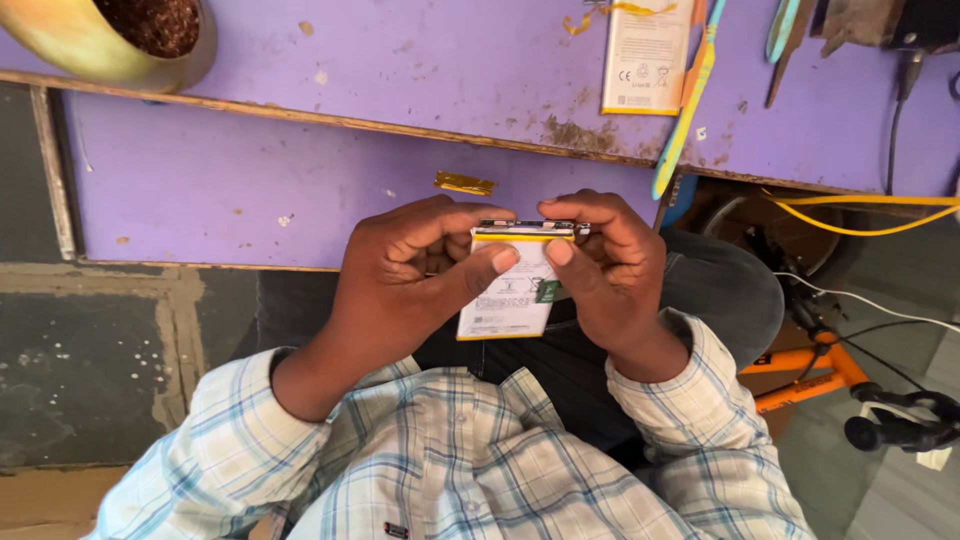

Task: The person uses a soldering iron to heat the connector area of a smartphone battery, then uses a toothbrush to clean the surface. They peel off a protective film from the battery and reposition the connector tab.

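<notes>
I see two flat batteries: one in my hands, one lying on the purple worktop above. My left hand and right hand both have the fingers clamped on the battery, thumbs pressing on its face near the top edge. It is white with a yellow rim, held above my lap, just below the worktop edge.

White labels on both batteries
</notes>
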